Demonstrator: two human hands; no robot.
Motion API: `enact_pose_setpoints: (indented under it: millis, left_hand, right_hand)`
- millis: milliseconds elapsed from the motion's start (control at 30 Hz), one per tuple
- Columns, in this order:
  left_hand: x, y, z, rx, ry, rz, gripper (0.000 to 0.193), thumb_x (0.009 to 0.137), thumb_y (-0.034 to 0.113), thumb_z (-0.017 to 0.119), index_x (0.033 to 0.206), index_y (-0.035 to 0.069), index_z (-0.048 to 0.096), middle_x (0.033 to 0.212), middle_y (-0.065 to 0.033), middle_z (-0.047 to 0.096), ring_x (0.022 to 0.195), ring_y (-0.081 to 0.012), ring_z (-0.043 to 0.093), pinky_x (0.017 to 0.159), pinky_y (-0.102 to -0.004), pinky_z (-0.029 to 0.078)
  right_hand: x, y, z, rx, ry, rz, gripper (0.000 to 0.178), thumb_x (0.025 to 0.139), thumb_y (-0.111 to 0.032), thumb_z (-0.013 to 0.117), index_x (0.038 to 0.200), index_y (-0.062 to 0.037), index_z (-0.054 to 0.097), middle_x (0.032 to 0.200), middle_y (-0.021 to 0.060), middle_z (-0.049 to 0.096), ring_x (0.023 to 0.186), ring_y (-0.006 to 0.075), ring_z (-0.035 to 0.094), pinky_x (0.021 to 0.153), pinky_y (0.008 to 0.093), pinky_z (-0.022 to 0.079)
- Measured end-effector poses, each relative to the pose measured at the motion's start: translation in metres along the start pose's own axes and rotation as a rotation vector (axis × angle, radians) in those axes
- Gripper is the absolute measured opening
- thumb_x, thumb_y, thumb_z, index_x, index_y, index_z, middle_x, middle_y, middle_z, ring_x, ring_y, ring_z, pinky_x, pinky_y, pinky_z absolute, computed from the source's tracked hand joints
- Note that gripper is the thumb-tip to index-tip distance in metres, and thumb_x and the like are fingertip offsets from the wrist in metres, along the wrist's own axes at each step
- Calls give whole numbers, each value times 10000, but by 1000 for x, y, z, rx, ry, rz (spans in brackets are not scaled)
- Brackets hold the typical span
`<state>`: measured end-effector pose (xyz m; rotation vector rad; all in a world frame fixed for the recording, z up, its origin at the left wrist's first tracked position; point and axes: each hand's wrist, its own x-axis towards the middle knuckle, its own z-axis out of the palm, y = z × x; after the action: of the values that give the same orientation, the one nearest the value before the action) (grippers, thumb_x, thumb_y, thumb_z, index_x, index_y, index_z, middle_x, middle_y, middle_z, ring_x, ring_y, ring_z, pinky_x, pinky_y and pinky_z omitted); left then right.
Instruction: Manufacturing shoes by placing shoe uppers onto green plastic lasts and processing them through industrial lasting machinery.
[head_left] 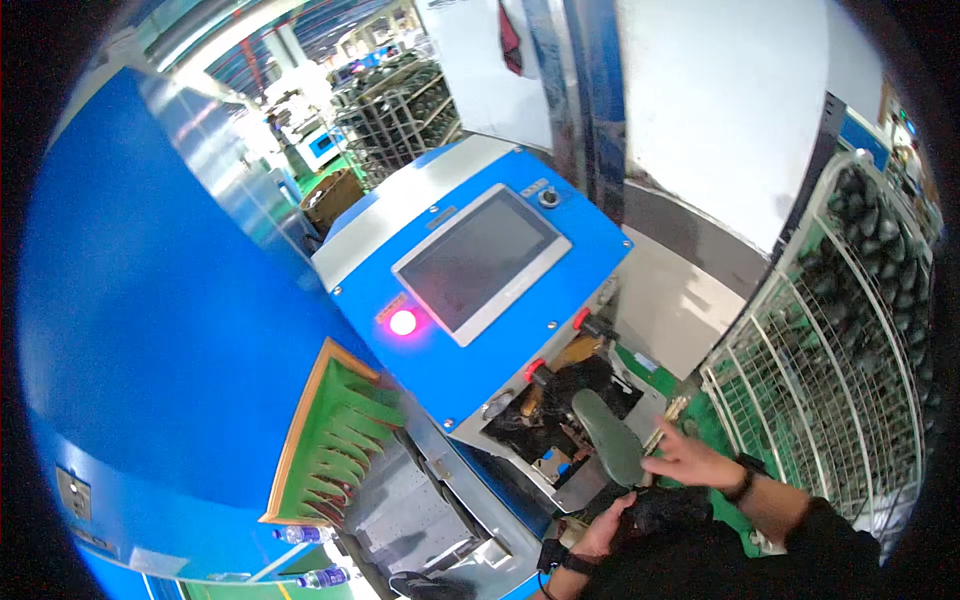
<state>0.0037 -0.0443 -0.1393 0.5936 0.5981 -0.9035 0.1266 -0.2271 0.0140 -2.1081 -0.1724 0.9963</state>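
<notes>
A dark green shoe-sole-shaped piece (608,440) stands tilted in front of the blue machine, its lower end close to my hands. My right hand (695,462) is just right of that end, index finger and thumb apart; I see nothing between them. My left hand (602,528) is lower and to the left, with its fingers against a black, shoe-like item (675,510) near my body. The dark sleeves and that item blend together, so its outline is unclear and the left fingertips are partly hidden.
A blue control panel with a grey screen (485,262), a lit pink lamp (403,322) and red knobs (537,371) rises ahead. Tools lie in the tray (565,490) beneath. A wire rack (800,370) full of dark shoes stands right. Plastic bottles (325,577) lie lower left.
</notes>
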Motion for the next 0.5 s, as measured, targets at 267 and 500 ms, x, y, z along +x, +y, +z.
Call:
enact_pose_setpoints:
  millis: [267, 500]
  left_hand:
    - [-24, 17, -24, 493, 353, 238, 437, 983, 352, 579, 1231, 0, 658, 1164, -99, 678, 1038, -178, 609, 918, -327, 481]
    - [8, 25, 37, 635, 305, 331, 526, 1038, 375, 457, 1399, -2, 523, 1195, -108, 633, 1077, -243, 573, 953, -380, 464]
  right_hand:
    - [77, 46, 63, 522, 277, -370, 775, 829, -250, 785, 1502, -94, 433, 1388, 139, 593, 1255, 229, 554, 1040, 342, 422]
    - [-113, 224, -91, 73, 856, -270, 616, 865, -271, 711, 1425, -103, 518, 1362, 176, 596, 1125, 334, 639, 984, 415, 495]
